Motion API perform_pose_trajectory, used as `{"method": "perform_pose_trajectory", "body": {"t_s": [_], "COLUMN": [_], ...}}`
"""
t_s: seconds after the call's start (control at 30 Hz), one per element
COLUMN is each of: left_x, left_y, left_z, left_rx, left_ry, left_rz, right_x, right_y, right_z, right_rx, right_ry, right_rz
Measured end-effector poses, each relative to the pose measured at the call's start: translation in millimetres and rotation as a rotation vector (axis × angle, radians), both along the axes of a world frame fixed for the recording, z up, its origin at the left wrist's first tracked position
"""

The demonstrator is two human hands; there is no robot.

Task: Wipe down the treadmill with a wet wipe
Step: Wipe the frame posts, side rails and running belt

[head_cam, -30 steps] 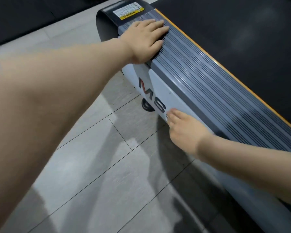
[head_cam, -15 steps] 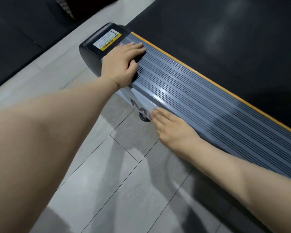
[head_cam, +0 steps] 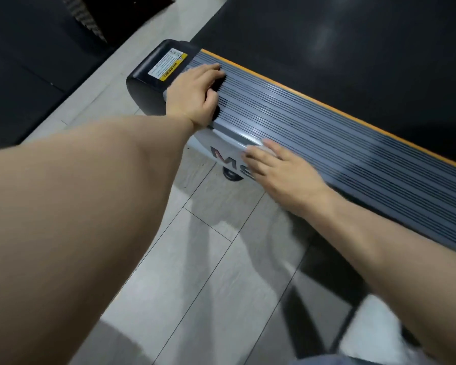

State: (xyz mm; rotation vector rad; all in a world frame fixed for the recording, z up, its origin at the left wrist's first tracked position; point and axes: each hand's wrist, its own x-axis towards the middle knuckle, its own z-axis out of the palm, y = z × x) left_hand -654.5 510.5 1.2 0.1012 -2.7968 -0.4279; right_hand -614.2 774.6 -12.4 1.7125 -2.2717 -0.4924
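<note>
Treadmill side rail point(head_cam: 327, 143), ribbed grey, runs from upper centre to right edge. Left hand point(head_cam: 195, 93) flat, fingers straight on rail end. Right hand point(head_cam: 279, 169) flat, fingers pressing a pale wipe point(head_cam: 270, 151) at frame centre.

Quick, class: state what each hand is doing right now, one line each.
Left hand: open, resting flat on the treadmill side rail.
Right hand: open, fingers pressing the rail's edge; no wipe visible.

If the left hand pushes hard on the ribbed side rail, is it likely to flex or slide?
Probably neither. The ribbed side rail looks like rigid moulding, unbent under the left hand. Its grooves likely give grip. The treadmill's foot rests on the tile floor, so sliding seems unlikely.
</note>
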Motion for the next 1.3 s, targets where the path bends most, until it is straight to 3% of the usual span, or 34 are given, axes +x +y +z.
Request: {"method": "perform_pose_trajectory", "body": {"t_s": [0.13,0.23,0.4,0.5,0.63,0.73,0.83,0.97,1.13,1.3], "left_x": [-3,-2,0,3,-4,-6,-7,-8,-4,6], "left_y": [-4,-4,-3,8,23,33,34,18,5,-80], "left_z": [-4,-5,-1,12,28,29,25,19,10,10], "left_rx": [-0.038,-0.027,-0.081,-0.201,-0.5,-0.457,-0.369,-0.251,-0.14,-0.17], "left_ry": [0.035,0.034,-0.015,-0.144,-0.412,-0.55,-0.618,-0.545,-0.473,-0.331], "left_rz": [-0.01,-0.012,-0.015,-0.016,0.096,0.217,0.249,0.161,0.012,-0.386], "right_x": [-4,3,39,35,25,23,26,41,15,-6], "right_y": [-34,33,135,90,-11,-20,39,76,-54,-151], "right_z": [2,-2,-1,1,8,14,11,2,-2,-16], "right_rx": [0.034,0.043,0.346,0.255,0.21,0.278,0.454,0.723,0.523,0.452], "right_ry": [0.064,0.147,0.234,0.107,0.117,0.212,0.32,0.242,0.243,0.297], "right_rz": [-0.019,0.009,-0.052,-0.078,-0.096,-0.066,0.039,0.031,-0.026,0.01]}}
